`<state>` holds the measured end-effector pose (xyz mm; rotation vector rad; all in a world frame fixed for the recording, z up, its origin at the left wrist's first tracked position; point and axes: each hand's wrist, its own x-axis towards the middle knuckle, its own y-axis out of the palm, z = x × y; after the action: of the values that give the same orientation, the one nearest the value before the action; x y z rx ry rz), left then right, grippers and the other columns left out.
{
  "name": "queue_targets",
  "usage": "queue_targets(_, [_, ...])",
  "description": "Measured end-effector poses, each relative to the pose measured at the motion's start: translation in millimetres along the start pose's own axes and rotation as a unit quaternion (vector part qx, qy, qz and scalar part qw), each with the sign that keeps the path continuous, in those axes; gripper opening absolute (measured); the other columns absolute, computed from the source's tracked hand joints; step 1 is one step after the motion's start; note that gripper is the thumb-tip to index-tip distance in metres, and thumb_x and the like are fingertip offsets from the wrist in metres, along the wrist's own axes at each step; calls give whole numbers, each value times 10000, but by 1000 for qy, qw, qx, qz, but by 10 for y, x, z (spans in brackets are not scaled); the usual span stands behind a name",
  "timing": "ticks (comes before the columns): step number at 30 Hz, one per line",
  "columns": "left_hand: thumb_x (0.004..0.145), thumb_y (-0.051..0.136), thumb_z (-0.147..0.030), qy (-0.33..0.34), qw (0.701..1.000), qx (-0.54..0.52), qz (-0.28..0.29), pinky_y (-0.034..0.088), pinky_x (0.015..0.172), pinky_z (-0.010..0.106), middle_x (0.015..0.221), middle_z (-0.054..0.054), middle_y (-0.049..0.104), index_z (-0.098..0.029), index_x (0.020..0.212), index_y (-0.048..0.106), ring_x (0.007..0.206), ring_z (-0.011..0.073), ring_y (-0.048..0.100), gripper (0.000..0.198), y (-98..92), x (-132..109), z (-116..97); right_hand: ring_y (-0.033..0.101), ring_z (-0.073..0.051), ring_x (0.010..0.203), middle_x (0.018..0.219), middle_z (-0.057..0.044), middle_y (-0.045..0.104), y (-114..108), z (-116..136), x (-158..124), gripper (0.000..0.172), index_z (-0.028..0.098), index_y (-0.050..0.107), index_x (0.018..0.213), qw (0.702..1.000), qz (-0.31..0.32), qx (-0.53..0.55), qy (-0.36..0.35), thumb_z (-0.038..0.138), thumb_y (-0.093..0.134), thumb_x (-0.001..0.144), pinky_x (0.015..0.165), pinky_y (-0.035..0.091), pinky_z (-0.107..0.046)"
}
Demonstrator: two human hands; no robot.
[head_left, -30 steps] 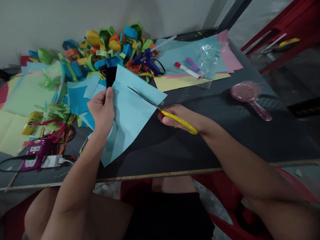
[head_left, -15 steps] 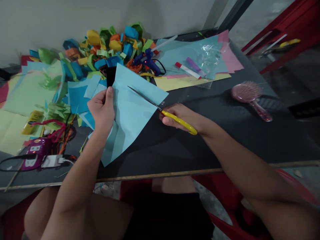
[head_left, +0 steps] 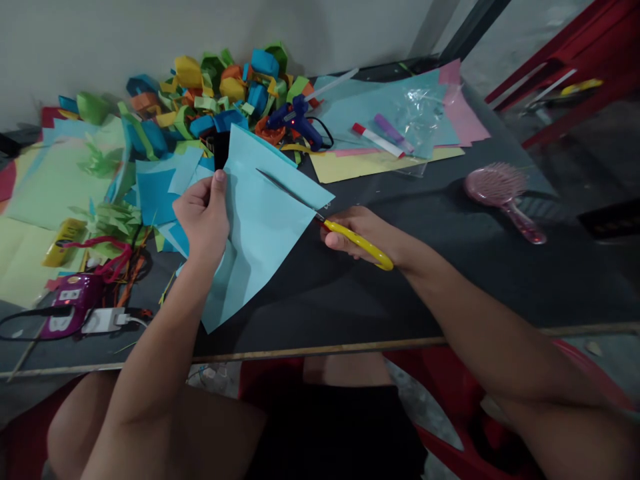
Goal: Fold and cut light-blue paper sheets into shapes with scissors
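Dipped slightly at the right corner since half a second ago, with a darker blue sliver newly bared along the upper right edge: light-blue paper sheet (head_left: 260, 227), held tilted over the front of the desk (head_left: 310, 307). Otherwise scarcely shifted. Pinched at the left edge between thumb and fingers of the left hand (head_left: 203, 217). Crossed at upper right by one visible blade of yellow-handled scissors (head_left: 363, 247), pointing up and left much as before. Gripping those handles firmly with the right hand (head_left: 357, 227), just right of the sheet.

Farther out, unchanged in place: beyond the sheet's top, blue glue gun (head_left: 297, 123) beside a heap of folded coloured-paper pieces (head_left: 189, 72); to the right, red-capped marker (head_left: 379, 141) near a purple marker (head_left: 391, 131), then pink hairbrush (head_left: 485, 187); at far left, purple power socket (head_left: 76, 300) beside a white adapter (head_left: 103, 321).
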<state>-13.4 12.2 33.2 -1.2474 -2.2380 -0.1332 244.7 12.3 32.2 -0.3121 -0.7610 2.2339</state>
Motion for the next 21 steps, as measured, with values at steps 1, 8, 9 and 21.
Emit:
queue_targets(1, [791, 677, -567, 8, 1000, -1, 3, 153, 459, 311, 502, -40, 204, -189, 509, 425, 482, 89, 208, 535, -2, 2, -5, 334, -84, 517, 555, 32, 338, 2, -14, 5, 691, 191, 424, 607, 1000, 0, 0, 0, 849, 335, 797, 488, 228, -266])
queue_targets(8, [779, 669, -602, 9, 1000, 2, 5, 147, 479, 317, 532, -32, 168, -193, 494, 366, 508, 100, 173, 584, -5, -7, -35, 338, -74, 465, 501, 43, 337, 12, -69, 9, 693, 194, 426, 587, 999, 14, 21, 47, 867, 405, 748, 453, 225, -256])
queue_targets(9, [779, 668, -605, 9, 1000, 2, 4, 148, 484, 319, 535, -31, 168, -193, 493, 366, 512, 102, 170, 585, -5, -10, -37, 337, -73, 458, 495, 43, 342, 12, -66, 6, 688, 194, 429, 587, 998, 16, 26, 59, 865, 426, 740, 446, 225, -255])
queue_targets(21, [790, 699, -530, -10, 1000, 0, 12, 176, 458, 310, 512, -40, 172, -197, 515, 370, 487, 98, 242, 543, -20, 14, -3, 389, -73, 446, 513, 19, 459, 12, 36, 43, 623, 175, 503, 588, 986, 14, 71, 150, 781, 575, 717, 451, 291, -251])
